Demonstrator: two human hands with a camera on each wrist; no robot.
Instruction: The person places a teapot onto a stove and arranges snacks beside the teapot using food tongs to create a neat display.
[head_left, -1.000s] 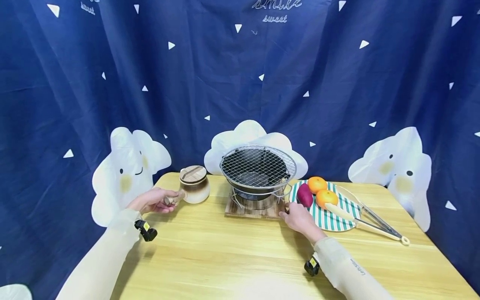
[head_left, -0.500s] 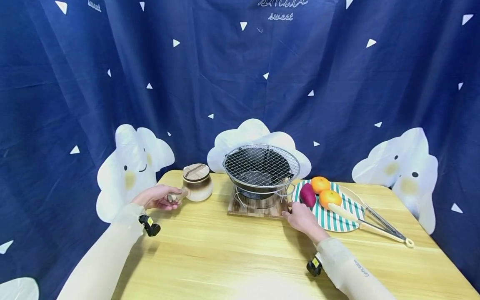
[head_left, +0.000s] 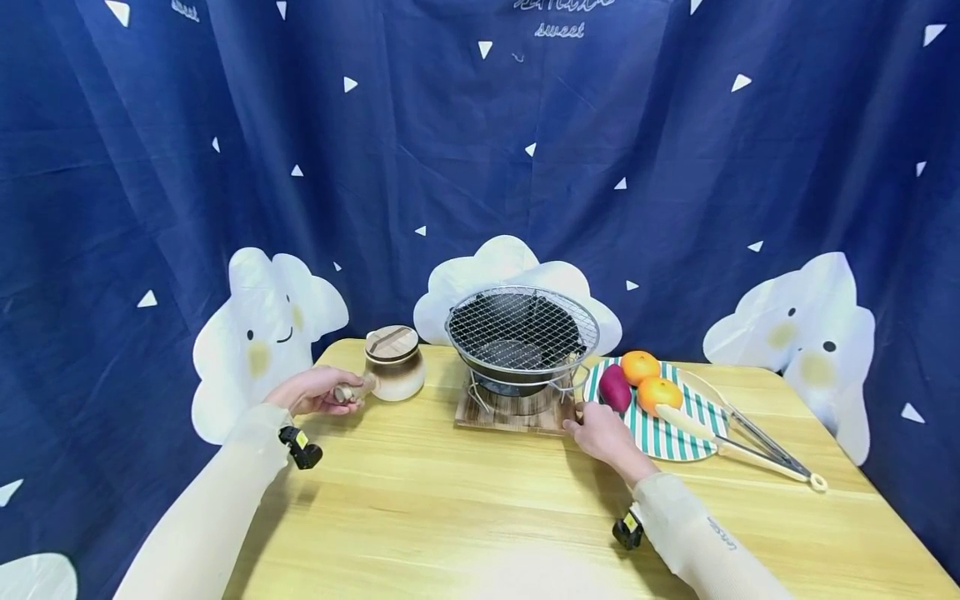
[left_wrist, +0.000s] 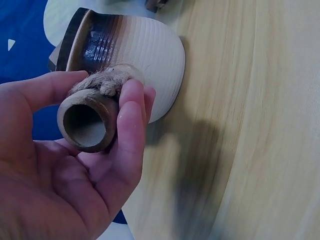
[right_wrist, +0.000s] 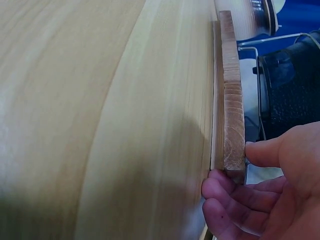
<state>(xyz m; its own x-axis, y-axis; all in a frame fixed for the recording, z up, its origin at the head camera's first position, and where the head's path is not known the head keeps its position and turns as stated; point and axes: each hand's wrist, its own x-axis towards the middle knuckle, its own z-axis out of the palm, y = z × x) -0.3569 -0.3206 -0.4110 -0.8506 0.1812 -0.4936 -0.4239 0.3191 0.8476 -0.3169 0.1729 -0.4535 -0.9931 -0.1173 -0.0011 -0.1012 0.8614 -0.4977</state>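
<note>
A cream and brown ceramic pot point(head_left: 395, 375) point(left_wrist: 145, 60) with a wooden lid stands at the table's back left. My left hand point(head_left: 315, 392) point(left_wrist: 75, 165) grips its short side handle point(left_wrist: 89, 120), fingers curled round it. A small black grill with a wire mesh top point(head_left: 522, 329) sits on a wooden board point(head_left: 510, 414) point(right_wrist: 231, 100) at the middle back. My right hand point(head_left: 603, 435) point(right_wrist: 260, 200) holds the board's front right corner, thumb on its upper face and fingers under its edge.
A green-striped plate point(head_left: 670, 435) right of the grill carries a purple sweet potato point(head_left: 615, 388), two oranges point(head_left: 648, 381) and a pale corn cob. Metal tongs point(head_left: 757, 454) lie over its right side. Blue curtain hangs behind the wooden table point(head_left: 465, 517).
Both hands keep their holds on the pot handle and the board. The view has shifted slightly; nothing on the table has visibly moved.
</note>
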